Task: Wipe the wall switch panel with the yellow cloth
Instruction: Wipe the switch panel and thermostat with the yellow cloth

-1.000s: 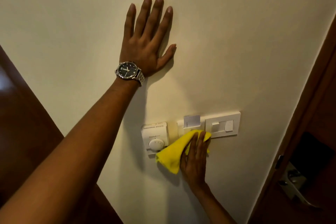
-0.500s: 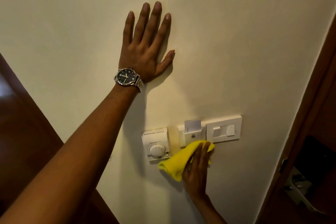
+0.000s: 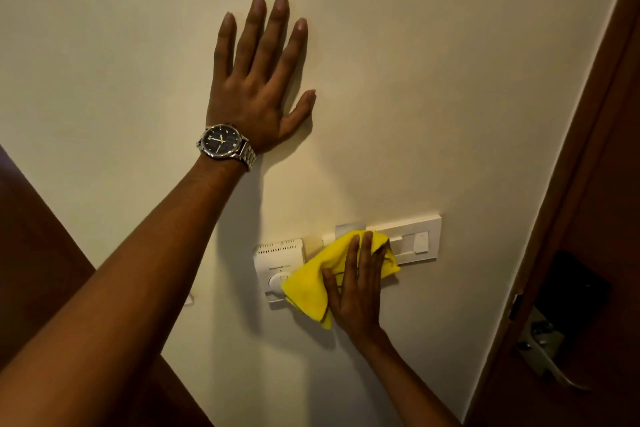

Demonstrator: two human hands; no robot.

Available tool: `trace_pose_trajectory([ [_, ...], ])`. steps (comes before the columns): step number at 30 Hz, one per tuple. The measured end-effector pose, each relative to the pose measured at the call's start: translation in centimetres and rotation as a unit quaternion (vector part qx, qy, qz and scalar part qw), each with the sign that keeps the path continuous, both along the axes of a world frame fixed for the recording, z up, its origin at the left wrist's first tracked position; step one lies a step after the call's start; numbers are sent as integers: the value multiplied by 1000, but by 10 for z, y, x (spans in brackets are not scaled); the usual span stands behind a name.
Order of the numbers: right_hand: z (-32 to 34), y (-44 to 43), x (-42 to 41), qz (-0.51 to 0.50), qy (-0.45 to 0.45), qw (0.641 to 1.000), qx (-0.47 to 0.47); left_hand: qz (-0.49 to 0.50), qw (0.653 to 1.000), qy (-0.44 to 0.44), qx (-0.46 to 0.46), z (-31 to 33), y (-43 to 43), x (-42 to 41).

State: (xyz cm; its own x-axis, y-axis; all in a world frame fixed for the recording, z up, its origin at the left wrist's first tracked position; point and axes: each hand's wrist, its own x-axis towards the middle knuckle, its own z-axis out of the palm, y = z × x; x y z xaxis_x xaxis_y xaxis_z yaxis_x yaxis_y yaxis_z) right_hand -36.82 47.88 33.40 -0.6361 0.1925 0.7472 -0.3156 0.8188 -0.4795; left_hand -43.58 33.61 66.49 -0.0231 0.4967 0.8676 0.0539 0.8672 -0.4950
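Observation:
A white switch panel (image 3: 417, 237) is mounted low on the cream wall, its left part and the card holder beside it covered by the yellow cloth (image 3: 311, 284). My right hand (image 3: 358, 291) lies flat on the cloth and presses it against the wall, fingers pointing up. The cloth's lower corner hangs over the dial of a white thermostat (image 3: 275, 260) to the left. My left hand (image 3: 258, 80), with a dark-faced metal watch at the wrist, rests flat on the bare wall well above, fingers spread, holding nothing.
A dark wooden door with a metal lever handle (image 3: 550, 354) stands at the right edge. Dark wood furniture (image 3: 41, 253) fills the lower left. Bare cream wall (image 3: 433, 80) surrounds the panel.
My right hand has slid the cloth up from below the card holder, so it now covers the holder and the switch panel's left edge. My left hand stays planted on the wall.

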Motion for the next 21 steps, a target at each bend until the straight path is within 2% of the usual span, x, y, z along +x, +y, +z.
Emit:
trace_pose_trajectory([
  [6, -31, 0, 9, -41, 18, 999, 13, 1, 1000, -2, 0, 1, 0, 3],
  [13, 11, -20, 1, -57, -10, 994, -88, -3, 1000, 9, -1, 1, -1, -2],
  [19, -29, -14, 17, -84, -18, 992, -92, -4, 1000, -1, 2, -1, 1, 2],
  [21, -23, -21, 14, -106, -28, 988, -110, 1, 1000, 3, 1, 0, 1, 3],
])
